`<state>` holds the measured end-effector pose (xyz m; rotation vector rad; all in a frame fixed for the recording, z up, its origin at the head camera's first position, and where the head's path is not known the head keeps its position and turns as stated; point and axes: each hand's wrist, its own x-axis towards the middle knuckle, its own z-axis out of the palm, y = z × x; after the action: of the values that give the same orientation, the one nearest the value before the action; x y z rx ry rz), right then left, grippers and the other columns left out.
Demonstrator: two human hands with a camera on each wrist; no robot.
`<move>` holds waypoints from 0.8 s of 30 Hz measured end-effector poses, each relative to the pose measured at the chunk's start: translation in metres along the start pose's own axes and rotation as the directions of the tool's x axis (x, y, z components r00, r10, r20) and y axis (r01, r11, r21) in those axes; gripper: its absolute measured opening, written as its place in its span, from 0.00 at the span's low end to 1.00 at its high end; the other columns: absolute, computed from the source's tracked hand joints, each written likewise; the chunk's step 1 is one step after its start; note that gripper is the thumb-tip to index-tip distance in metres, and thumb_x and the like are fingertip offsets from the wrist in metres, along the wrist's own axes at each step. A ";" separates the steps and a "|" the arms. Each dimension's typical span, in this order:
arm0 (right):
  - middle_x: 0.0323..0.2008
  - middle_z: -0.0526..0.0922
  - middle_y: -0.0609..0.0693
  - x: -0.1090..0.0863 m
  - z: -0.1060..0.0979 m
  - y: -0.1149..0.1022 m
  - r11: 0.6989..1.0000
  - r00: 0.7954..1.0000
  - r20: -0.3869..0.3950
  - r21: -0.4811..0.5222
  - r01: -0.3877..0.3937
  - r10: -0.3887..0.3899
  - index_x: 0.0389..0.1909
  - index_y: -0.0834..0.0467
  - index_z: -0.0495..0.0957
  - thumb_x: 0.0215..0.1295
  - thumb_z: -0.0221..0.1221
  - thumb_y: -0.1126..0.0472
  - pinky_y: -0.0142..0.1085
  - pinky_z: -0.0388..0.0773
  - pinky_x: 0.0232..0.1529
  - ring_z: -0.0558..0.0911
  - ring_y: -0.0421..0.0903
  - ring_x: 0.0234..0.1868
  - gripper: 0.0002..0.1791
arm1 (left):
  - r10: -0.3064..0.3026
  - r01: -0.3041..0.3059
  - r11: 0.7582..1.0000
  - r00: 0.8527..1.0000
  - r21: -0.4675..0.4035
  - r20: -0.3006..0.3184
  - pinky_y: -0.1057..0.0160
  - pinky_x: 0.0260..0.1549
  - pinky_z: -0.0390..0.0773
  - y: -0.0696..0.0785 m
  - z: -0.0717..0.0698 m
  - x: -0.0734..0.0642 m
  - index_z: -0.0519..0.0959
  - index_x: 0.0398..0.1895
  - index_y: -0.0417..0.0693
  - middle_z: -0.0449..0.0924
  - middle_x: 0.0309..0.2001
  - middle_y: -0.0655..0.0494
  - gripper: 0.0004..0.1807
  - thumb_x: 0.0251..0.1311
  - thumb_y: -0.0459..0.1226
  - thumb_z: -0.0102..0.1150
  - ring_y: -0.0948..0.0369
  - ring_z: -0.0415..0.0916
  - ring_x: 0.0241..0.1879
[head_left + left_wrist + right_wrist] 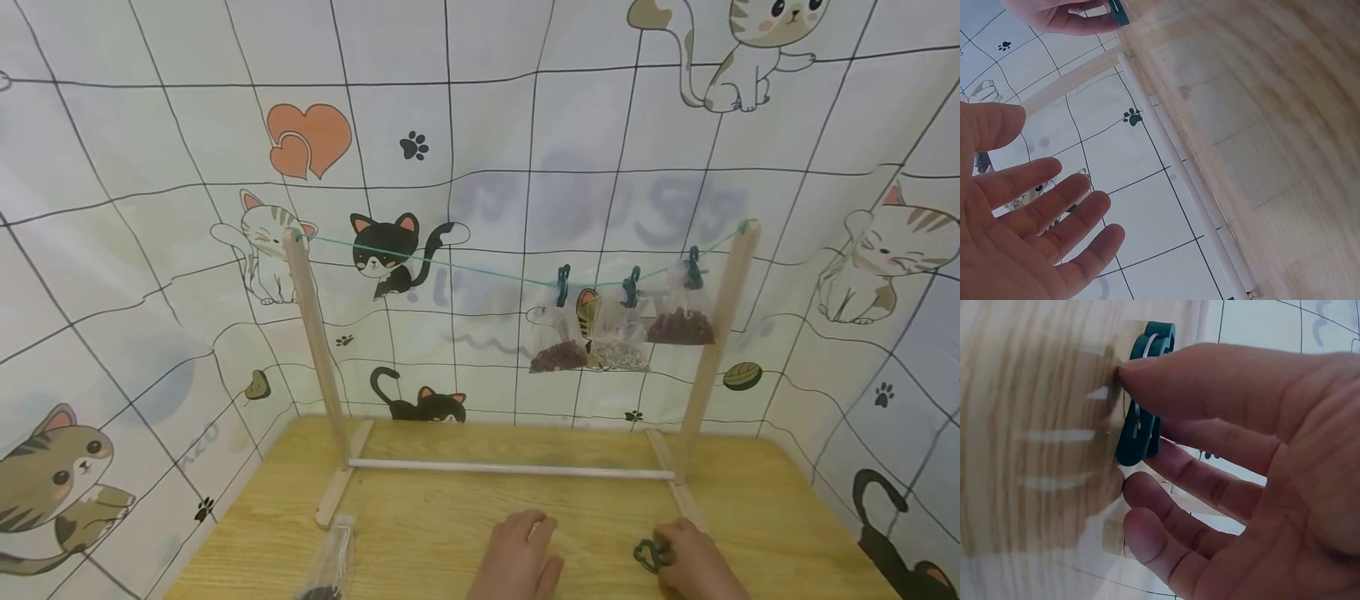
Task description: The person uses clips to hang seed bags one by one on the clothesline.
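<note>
Between the thumb and fingers of my right hand (693, 560) is a dark green clothespin (647, 556), pinched low over the table at the right front. The right wrist view gives a close look at the clothespin (1141, 406), with the thumb on one side and fingers behind it. My left hand (517, 554) is nearest the front middle of the table, holding nothing. Its fingers (1041, 212) are spread and slightly bent in the left wrist view. At the front left, a clear plastic bag (335, 554) with dark contents is partly cut off by the frame edge.
A wooden rack with a left post (318, 350), right post (720, 350) and white crossbar (510, 469) stands on the table (450, 500). From its green string (465, 268) three small bags hang by green clothespins (564, 286) towards the right. Cat-print sheeting surrounds the table.
</note>
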<state>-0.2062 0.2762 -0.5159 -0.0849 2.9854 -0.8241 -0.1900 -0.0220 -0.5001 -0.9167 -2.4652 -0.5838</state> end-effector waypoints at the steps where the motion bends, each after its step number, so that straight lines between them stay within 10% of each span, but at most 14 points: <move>1: 0.43 0.80 0.57 0.000 0.000 0.000 1.000 1.000 -0.003 0.002 -0.006 0.006 0.45 0.65 0.83 0.41 0.72 0.74 0.55 0.81 0.44 0.79 0.54 0.42 0.25 | 0.000 0.000 1.000 1.000 0.005 -0.005 0.52 0.48 0.82 0.000 -0.001 0.000 0.82 0.56 0.42 0.81 0.53 0.52 0.19 0.64 0.39 0.68 0.55 0.80 0.53; 18: 0.42 0.88 0.55 -0.003 -0.009 -0.030 0.987 0.999 -0.044 0.162 -0.002 0.009 0.47 0.68 0.84 0.55 0.71 0.66 0.50 0.84 0.48 0.86 0.52 0.44 0.18 | -0.121 0.129 0.988 0.989 -0.083 0.089 0.50 0.56 0.80 -0.003 -0.017 0.003 0.79 0.61 0.41 0.81 0.53 0.52 0.20 0.69 0.39 0.65 0.54 0.79 0.55; 24: 0.45 0.87 0.61 -0.011 -0.016 -0.062 0.875 0.979 -0.038 0.444 0.195 -0.199 0.53 0.73 0.81 0.68 0.64 0.66 0.32 0.84 0.39 0.85 0.38 0.39 0.17 | -0.112 0.125 0.976 0.990 -0.178 0.085 0.58 0.52 0.82 -0.005 -0.022 0.004 0.79 0.61 0.44 0.81 0.53 0.55 0.19 0.71 0.40 0.63 0.58 0.79 0.53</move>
<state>-0.1936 0.2319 -0.4701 -0.3790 2.7221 -1.5029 -0.1904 -0.0355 -0.4810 -0.8778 -2.5792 -0.8437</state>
